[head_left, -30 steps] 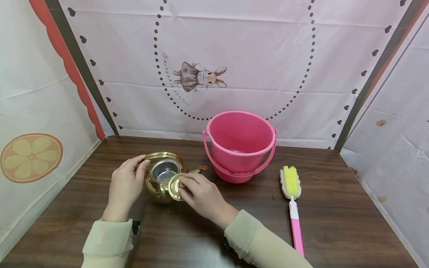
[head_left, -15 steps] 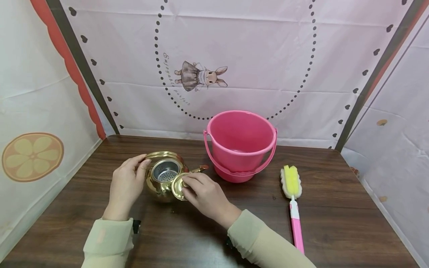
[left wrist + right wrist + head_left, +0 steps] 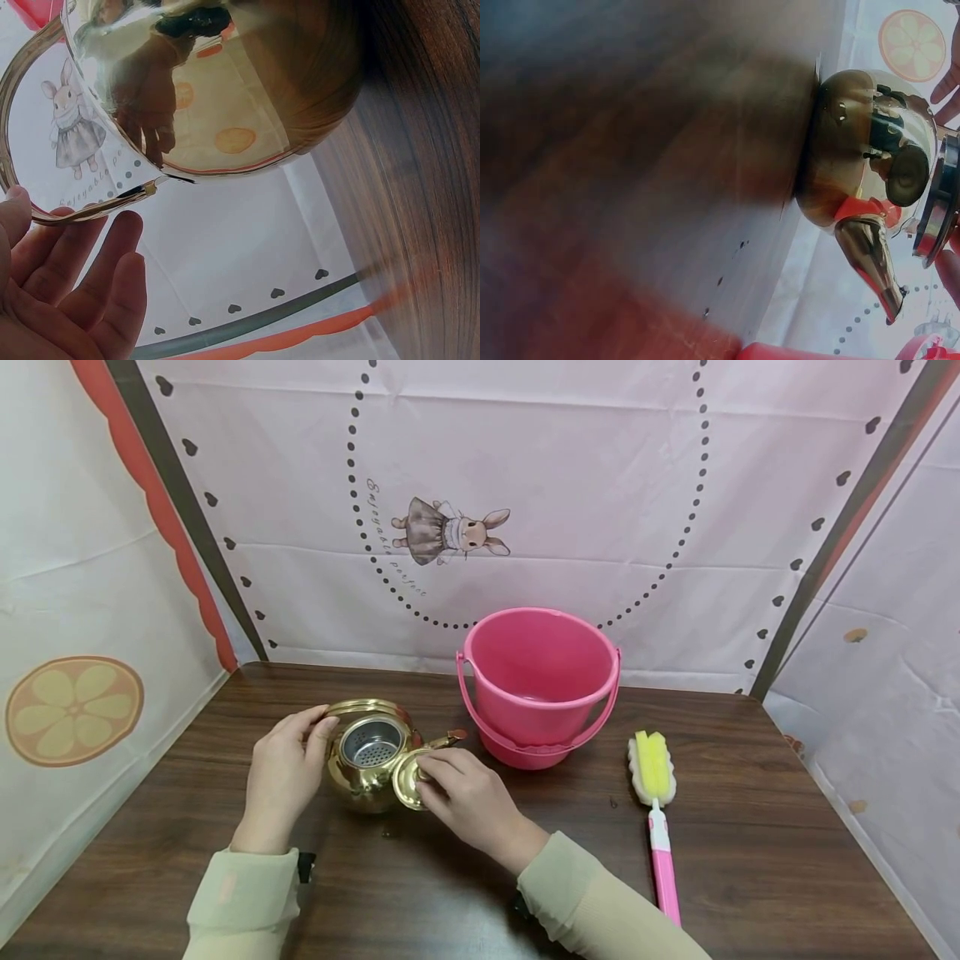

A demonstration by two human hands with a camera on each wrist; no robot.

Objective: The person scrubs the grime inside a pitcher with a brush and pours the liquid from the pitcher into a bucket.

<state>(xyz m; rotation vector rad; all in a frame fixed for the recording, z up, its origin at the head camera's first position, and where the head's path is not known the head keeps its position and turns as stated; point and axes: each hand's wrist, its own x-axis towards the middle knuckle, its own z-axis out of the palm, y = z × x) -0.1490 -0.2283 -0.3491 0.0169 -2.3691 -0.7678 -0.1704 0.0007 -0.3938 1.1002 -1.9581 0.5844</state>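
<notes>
Left hand: fingers pinch handle of gold teapot, left of frame centre. Right hand: fingers seem to pinch lid, contact mostly hidden. 1 bucket, mid-frame.

Screened-off booth — dark wood-grain tabletop, pale printed sheets on three sides, rabbit picture

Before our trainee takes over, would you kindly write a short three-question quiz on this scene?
1. Which hand holds the gold lid?
2. True or false: in the head view, the sponge brush lies to the right of the pink bucket.
3. Fill in the blank: the left hand grips the teapot by its ____.

Key:
1. The right hand.
2. True.
3. handle.
</notes>
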